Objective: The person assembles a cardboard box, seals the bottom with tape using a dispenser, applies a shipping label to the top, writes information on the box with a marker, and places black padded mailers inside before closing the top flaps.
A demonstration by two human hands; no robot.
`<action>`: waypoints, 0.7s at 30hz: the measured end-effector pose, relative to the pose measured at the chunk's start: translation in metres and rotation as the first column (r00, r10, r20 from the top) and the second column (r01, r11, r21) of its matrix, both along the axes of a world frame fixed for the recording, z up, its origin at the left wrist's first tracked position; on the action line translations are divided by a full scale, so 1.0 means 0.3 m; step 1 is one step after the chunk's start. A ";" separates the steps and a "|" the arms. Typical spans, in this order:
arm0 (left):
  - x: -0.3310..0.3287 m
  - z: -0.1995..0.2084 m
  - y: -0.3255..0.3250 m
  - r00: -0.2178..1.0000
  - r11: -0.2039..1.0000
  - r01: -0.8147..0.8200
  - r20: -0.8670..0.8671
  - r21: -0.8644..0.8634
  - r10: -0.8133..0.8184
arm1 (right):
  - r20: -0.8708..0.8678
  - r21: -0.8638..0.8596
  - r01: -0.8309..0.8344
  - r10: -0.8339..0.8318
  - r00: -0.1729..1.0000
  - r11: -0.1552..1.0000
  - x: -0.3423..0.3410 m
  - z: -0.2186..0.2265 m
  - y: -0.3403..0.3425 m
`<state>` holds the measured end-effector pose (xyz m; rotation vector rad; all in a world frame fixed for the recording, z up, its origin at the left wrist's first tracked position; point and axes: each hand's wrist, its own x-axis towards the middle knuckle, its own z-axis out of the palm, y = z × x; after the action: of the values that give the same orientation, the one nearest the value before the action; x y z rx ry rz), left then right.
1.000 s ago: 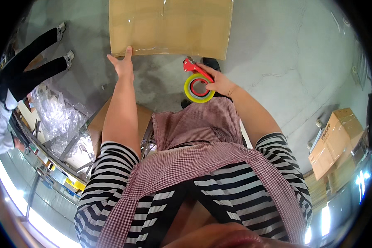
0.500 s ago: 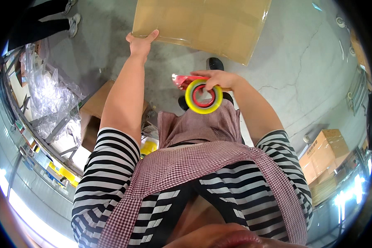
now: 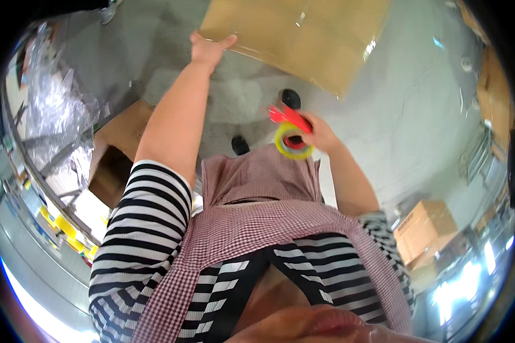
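A large brown cardboard box (image 3: 292, 40), with shiny clear tape along its edges, fills the top middle of the head view. My left hand (image 3: 209, 50) grips its near left corner, the thumb lying over the edge and the other fingers partly hidden. Lower and to the right, my right hand (image 3: 321, 135) is closed around a red tape dispenser (image 3: 292, 117). A roll of yellow tape (image 3: 284, 147) sits on the dispenser, close in front of my apron and apart from the box. Motion blurs this hand and the dispenser.
On the left, an open cardboard carton (image 3: 120, 128) stands beside a metal frame heaped with clear plastic film (image 3: 60, 108). Another closed carton (image 3: 426, 228) is at the lower right. More cardboard (image 3: 494, 97) lines the far right. My black shoes (image 3: 290, 99) show on the grey floor.
My right hand has shifted slightly right, and the dispenser has turned, its red end tipping upward. The view has moved. Another person's legs have mostly left the upper left. My left hand keeps its grip.
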<state>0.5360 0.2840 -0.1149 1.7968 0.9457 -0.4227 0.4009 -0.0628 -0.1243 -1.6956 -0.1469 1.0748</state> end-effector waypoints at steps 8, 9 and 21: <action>-0.009 0.063 0.020 0.879 0.784 0.476 -0.213 0.399 -0.426 | -0.647 0.283 0.933 -0.673 0.358 0.224 -0.008 0.018 -0.268; -0.035 0.047 -0.025 0.868 0.783 0.497 -0.227 0.374 -0.442 | -0.602 0.243 0.952 -0.742 0.296 0.183 0.039 -0.046 -0.274; -0.693 0.027 -0.535 0.748 0.695 0.657 0.137 -0.291 -0.649 | 0.238 0.448 0.478 -0.615 0.751 0.756 0.559 1.103 -0.047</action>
<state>0.3282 0.1237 -0.1070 1.7777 0.1482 -0.9466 0.5684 -0.0769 0.2065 -1.4439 -0.0612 0.2394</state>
